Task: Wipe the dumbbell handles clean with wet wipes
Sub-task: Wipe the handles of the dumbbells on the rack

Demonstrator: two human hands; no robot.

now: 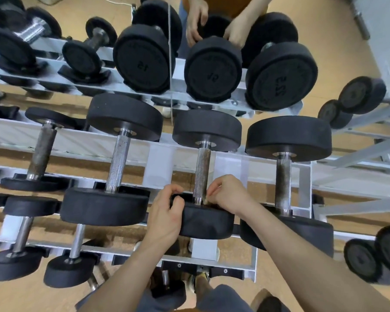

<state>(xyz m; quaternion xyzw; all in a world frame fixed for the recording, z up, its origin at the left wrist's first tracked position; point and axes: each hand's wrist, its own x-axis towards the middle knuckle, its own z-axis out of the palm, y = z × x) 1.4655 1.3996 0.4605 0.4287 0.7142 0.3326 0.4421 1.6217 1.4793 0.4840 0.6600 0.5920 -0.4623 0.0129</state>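
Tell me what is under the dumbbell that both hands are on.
Below its near head a white rack post shows, with brown floor under the handle. The head hides its cradle; the left hand and right hand cover part of its top.

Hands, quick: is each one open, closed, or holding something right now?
Left hand: grips the near dumbbell head.
Right hand: pinches a small pale scrap at the base of the handle, possibly a wipe; too small to tell.

Four black round-headed steel-handled dumbbells [203,170] lay on the middle shelf of the grey metal rack [158,163], at least five on its top shelf, and two on its lowest. Four bare hands showed: the wearer's left hand [167,215] and right hand [225,194], plus another person's pair [196,21].
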